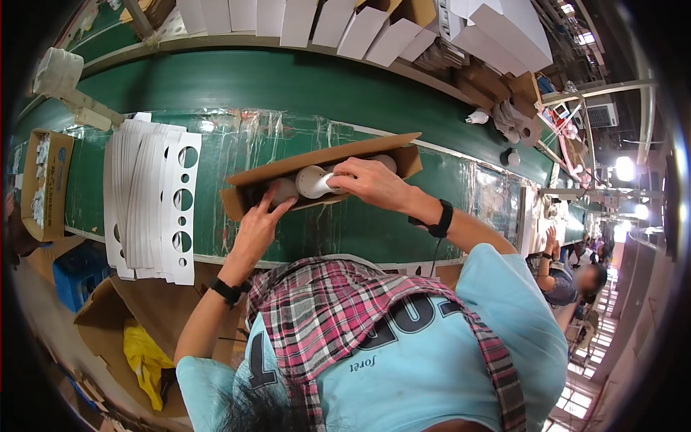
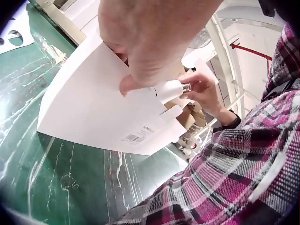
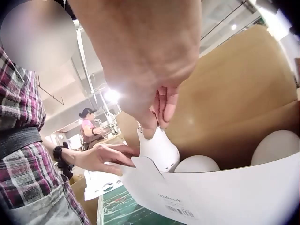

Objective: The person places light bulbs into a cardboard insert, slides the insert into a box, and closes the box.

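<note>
A long cardboard box (image 1: 273,173), white outside and brown inside, lies open with light bulbs in it. My right hand (image 1: 371,183) pinches one white light bulb (image 1: 311,183) by its screw base, the rounded end lowered into the box in the right wrist view. My left hand (image 1: 255,230) grips the box's near wall by its left end, thumb outside on the white face (image 2: 93,98) and fingers over the edge. Beside the held bulb, another bulb (image 3: 197,164) rests inside, and one more (image 3: 276,147) sits at the right end.
Left on the green work surface (image 1: 374,230) lies a stack of white card inserts (image 1: 147,201) with round holes. A carton of small parts (image 1: 47,187) stands farther left. White boxes (image 1: 338,25) line the far shelf beyond the green belt (image 1: 237,72). Another person (image 1: 565,281) works at right.
</note>
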The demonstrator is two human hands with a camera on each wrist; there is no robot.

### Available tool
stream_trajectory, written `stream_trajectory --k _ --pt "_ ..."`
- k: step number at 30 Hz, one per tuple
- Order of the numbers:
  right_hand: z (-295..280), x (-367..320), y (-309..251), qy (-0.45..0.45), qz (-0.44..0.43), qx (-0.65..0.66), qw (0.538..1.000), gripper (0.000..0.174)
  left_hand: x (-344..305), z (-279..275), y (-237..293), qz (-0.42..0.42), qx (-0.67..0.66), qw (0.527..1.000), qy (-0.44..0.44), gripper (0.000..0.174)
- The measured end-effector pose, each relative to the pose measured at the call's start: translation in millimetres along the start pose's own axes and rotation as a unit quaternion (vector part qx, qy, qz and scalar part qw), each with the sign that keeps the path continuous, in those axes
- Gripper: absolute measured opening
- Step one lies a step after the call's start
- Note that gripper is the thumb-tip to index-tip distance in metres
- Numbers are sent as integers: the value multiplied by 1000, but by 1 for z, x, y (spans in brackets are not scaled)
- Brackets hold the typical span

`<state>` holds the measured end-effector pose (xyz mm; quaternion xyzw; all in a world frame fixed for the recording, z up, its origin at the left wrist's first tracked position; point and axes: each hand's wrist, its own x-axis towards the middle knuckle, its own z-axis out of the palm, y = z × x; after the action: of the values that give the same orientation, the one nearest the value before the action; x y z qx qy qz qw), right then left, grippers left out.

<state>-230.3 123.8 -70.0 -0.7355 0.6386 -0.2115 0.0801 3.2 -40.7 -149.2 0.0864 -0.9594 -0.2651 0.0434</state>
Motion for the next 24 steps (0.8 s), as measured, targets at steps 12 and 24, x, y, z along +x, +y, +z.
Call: stream_trajectory --k 12,24 --pt "21 12 2 -141 64 -11 988 27 4 -8 6 -21 -53 998 -14 54" --pt "40 36 7 -241 93 -11 966 24 -98 -45 -25 -204 -71 941 260 36"
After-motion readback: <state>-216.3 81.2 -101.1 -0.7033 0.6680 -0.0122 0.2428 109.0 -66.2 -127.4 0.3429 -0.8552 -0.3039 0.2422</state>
